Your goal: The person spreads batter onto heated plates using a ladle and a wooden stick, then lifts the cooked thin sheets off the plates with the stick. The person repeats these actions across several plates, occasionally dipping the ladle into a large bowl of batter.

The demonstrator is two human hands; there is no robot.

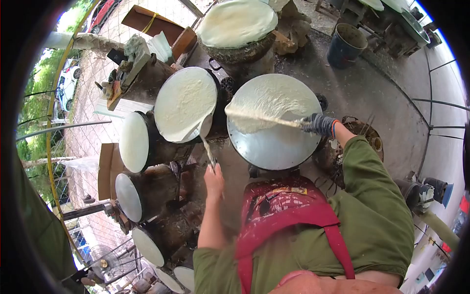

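- Directly below the head camera, the person's own torso in a green shirt and red apron (289, 215) blocks the ground near the feet; the fisheye rim cuts off every edge.
- Right hand (319, 124), in a dark knitted glove, is clenched around the end of a long pale stick (264, 117), which lies across the large round metal plate (274, 147). White batter (271, 98) covers the plate's far half; the near half is bare metal.
- Left hand (214, 182), bare, grips a thin utensil (207, 147) whose tip touches the lifted near edge of a pale round sheet (185, 104) on the neighbouring drum. The utensil's exact form is too blurred to tell.
- Further round tops counted: one covered with a sheet beyond (237, 22), and at least four whitish discs (134, 142) in a row down the left; the lowest are cut off.
- Dark bucket (345, 45) stands well apart, upper right.
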